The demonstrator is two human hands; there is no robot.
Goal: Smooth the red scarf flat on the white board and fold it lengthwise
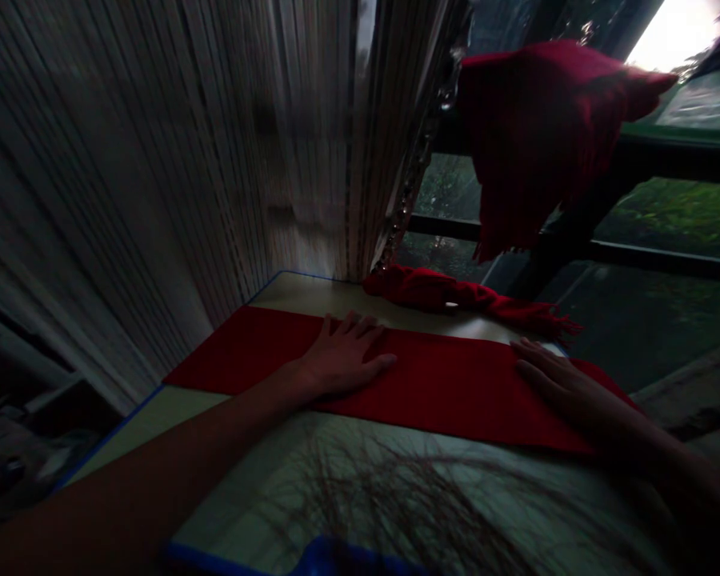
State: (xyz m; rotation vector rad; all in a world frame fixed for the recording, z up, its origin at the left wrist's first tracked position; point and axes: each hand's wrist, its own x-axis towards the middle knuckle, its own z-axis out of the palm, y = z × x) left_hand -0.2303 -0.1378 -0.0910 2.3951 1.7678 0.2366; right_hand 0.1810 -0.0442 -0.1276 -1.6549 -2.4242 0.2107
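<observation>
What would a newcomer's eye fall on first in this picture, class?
Probably the long red cloth lying flat across the pale table, with the left hand and right hand spread on it. Next, perhaps, the hanging red cloth at upper right, and the bunched, fringed red cloth along the table's far edge.

The flat cloth (444,380), bunched scarf (420,288) and hanging scarf (534,136) are plain red, the tabletop (258,468) pale cream with blue edging (210,559), the curtain (156,160) striped grey-white.
</observation>
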